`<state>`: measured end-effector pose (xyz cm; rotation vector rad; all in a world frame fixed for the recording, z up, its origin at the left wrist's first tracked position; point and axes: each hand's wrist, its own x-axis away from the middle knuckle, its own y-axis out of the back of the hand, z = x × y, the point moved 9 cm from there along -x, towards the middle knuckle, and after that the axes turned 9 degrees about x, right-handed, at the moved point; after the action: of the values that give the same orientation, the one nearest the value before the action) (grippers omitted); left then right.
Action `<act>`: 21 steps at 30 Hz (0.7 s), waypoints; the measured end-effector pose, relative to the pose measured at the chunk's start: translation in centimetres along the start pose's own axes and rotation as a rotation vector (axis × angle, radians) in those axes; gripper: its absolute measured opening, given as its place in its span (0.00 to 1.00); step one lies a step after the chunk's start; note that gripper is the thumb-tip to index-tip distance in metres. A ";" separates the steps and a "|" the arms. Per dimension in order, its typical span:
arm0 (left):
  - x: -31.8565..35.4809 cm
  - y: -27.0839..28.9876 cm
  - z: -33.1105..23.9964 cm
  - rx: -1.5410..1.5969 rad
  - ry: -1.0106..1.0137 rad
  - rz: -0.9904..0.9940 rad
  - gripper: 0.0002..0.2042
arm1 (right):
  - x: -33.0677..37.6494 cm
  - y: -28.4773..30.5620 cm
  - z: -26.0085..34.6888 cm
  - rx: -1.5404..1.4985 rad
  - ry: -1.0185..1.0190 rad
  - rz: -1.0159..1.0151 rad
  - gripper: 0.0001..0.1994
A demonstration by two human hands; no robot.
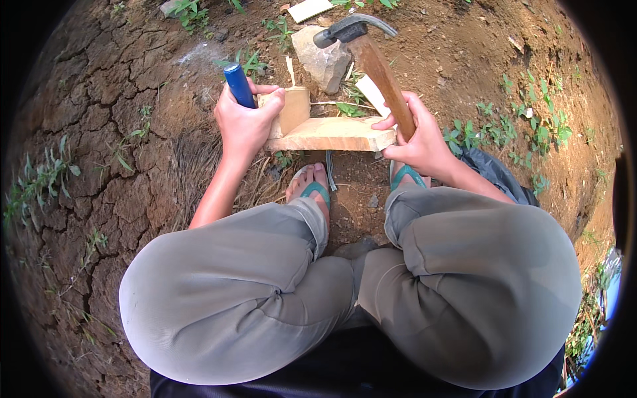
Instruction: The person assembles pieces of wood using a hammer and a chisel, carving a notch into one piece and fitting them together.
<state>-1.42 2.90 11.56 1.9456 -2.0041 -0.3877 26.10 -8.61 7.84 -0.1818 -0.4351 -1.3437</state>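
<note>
My left hand [245, 123] is closed around a blue cylindrical tool handle [237, 83]; its lower end is hidden behind my fingers. The same hand's thumb presses on an upright wooden block [295, 109] that rises from the left end of a pale wooden board [332, 134]. A thin sliver of wood sticks up from the block's top. In my right hand [421, 136] is a claw hammer [381, 76], its brown wooden handle slanting up and left to the metal head. Fingers of that hand also grip the board's right end, so both hands hold the board above my feet.
A grey rock [322, 60] lies beyond the board, with a pale wood offcut [310, 9] behind it. Another light strip of wood [373, 94] shows behind the hammer handle. A dark plastic sheet [497, 174] lies at right. Cracked soil [99, 199] spreads left.
</note>
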 end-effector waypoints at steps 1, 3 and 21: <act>0.1 -0.6 -0.7 -0.015 0.005 0.012 0.19 | -0.1 0.6 -0.5 0.039 -0.004 0.006 0.38; 0.2 -2.2 -2.4 -0.168 0.006 0.089 0.17 | 0.2 1.4 -1.8 0.084 -0.027 0.012 0.37; 2.4 -5.8 -1.6 0.102 -0.066 0.365 0.17 | 3.7 3.5 -5.5 -0.100 -0.152 -0.044 0.41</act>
<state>4.46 0.31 10.75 1.5887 -2.4022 -0.2646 31.20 -13.21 4.77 -0.3609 -0.5025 -1.4012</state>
